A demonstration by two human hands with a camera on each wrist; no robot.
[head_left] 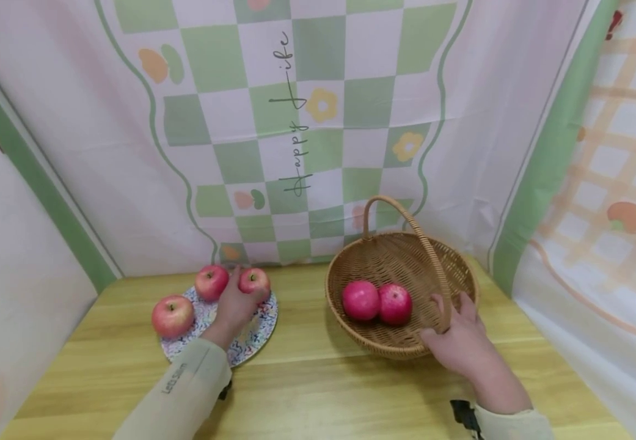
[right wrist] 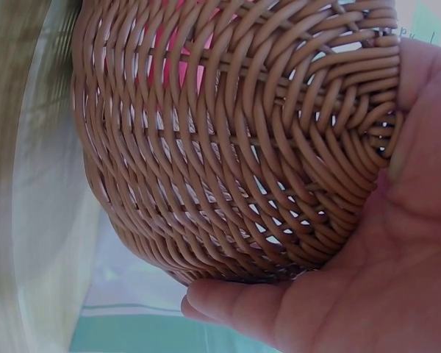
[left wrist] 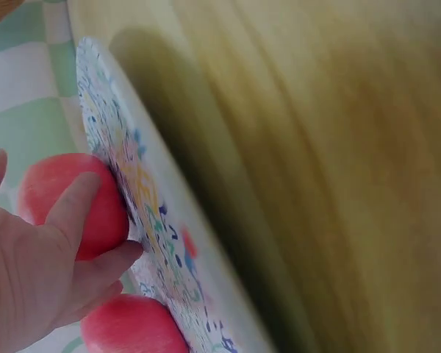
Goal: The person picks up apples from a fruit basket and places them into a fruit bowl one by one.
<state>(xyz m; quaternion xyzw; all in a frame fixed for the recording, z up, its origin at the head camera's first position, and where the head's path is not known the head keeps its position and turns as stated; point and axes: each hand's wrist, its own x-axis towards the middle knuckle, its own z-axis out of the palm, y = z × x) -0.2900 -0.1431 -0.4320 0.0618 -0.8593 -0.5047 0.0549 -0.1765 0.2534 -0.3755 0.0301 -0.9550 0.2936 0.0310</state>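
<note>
Three red apples sit on a round plate (head_left: 252, 342) with a colourful squiggle pattern. My left hand (head_left: 235, 307) reaches over the plate with thumb and fingers around the right-hand apple (head_left: 254, 280). The left wrist view shows a finger lying on that apple (left wrist: 106, 213), which is right at the plate's surface. Beside my fingers is a second apple (head_left: 211, 282); the third apple (head_left: 172, 316) lies at the plate's left edge. My right hand (head_left: 460, 342) grips the rim of a wicker basket (head_left: 372, 256) at the foot of its handle, with fingers inside and palm outside.
In the basket, two deep-pink round fruits (head_left: 360, 300) lie side by side, and its arched handle (head_left: 411, 223) rises over them. The wooden table (head_left: 307, 391) ends at a checked cloth backdrop (head_left: 318, 146); printed cloth hangs on both sides.
</note>
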